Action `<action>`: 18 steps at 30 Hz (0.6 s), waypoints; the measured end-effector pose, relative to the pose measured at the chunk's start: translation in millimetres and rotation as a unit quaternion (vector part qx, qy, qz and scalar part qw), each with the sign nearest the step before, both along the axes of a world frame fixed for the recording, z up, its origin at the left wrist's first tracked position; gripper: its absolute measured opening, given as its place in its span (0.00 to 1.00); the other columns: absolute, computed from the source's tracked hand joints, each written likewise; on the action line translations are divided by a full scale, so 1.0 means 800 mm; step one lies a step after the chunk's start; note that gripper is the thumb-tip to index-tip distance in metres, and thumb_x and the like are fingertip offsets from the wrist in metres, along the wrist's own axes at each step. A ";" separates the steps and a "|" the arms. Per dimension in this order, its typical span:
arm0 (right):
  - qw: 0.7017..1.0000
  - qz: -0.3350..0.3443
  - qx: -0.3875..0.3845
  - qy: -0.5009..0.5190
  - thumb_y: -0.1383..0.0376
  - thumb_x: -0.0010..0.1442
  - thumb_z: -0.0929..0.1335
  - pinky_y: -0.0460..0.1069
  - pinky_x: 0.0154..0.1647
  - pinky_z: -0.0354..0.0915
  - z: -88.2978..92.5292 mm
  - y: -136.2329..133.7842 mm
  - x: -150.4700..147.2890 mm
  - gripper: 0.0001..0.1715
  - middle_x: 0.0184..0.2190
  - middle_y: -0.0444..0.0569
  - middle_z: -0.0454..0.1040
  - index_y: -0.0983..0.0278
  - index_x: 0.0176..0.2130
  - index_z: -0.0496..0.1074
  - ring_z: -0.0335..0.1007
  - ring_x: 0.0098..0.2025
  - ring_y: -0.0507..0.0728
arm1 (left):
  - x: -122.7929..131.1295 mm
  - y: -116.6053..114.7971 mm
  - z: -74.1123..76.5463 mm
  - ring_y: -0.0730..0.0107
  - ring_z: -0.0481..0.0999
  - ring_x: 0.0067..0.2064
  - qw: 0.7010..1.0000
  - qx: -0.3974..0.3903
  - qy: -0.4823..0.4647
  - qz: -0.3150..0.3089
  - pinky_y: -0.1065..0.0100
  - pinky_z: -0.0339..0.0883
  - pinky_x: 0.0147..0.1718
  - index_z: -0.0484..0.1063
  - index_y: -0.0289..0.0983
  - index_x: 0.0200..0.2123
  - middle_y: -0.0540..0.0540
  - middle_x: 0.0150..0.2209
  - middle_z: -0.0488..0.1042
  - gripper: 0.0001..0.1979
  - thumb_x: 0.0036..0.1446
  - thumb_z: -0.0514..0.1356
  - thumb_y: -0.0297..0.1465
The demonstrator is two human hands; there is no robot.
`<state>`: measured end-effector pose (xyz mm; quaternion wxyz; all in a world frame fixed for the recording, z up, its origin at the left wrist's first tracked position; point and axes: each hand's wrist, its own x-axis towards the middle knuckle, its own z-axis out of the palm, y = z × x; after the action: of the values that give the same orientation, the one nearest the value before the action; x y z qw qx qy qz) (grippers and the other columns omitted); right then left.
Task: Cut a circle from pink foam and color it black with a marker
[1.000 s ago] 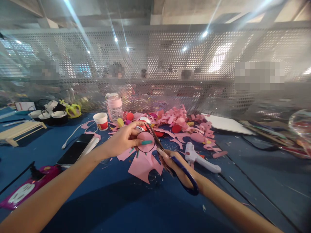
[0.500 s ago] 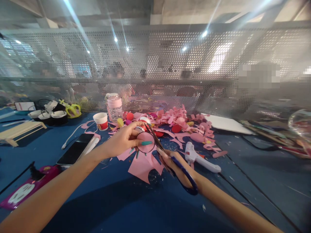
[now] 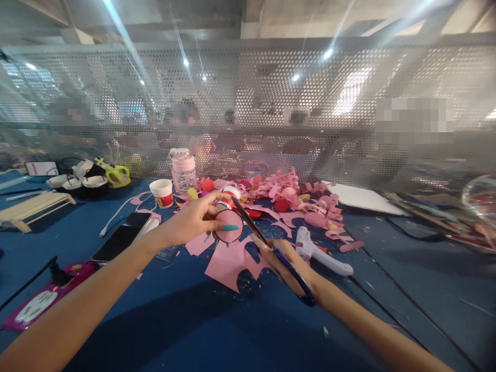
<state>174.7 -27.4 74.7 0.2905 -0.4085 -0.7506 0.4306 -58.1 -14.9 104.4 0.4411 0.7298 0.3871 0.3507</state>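
My left hand pinches a round pink disc with a dark rim, its thumb with a long green nail lying across the face. In my right hand is a pair of scissors with dark blue handles. Their blades point up and to the left, close by the disc's right edge; whether they touch it I cannot tell. Below the disc lies a pink sheet with curved cut-outs. A red and white cup-like item stands just behind my left fingers, partly hidden.
Pink scraps are heaped at the back. A white glue gun lies right of my right hand. Paper cups, a pink-lidded bottle, a phone and a purple power strip are on the left. A perforated screen stands behind.
My left hand has drawn the disc slightly left and turned it a little. The scissors have shifted slightly, with the blades now closer together.
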 end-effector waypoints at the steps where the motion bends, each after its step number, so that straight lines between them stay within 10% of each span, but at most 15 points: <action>1: 1.000 0.004 -0.009 -0.005 0.42 0.53 0.62 0.46 0.18 0.48 0.002 0.000 0.000 0.28 0.17 0.39 0.50 0.62 0.20 0.58 0.47 0.20 0.49 | -0.001 0.000 0.000 0.65 0.74 0.37 1.000 -0.003 0.002 -0.001 0.67 0.68 0.34 0.55 0.36 0.56 0.48 0.31 0.74 0.30 0.52 0.62 0.34; 18: 0.997 0.046 -0.008 -0.068 0.48 0.60 0.59 0.49 0.23 0.54 0.012 -0.003 0.000 0.24 0.17 0.40 0.55 0.61 0.22 0.56 0.54 0.21 0.51 | -0.002 -0.004 0.003 0.64 0.75 0.41 1.000 -0.011 0.022 -0.003 0.65 0.68 0.36 0.51 0.39 0.59 0.43 0.40 0.75 0.32 0.53 0.61 0.31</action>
<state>174.4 -29.6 84.4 0.2155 -0.4040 -0.7831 0.4208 -59.9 -17.8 107.2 0.4417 0.7335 0.3986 0.3286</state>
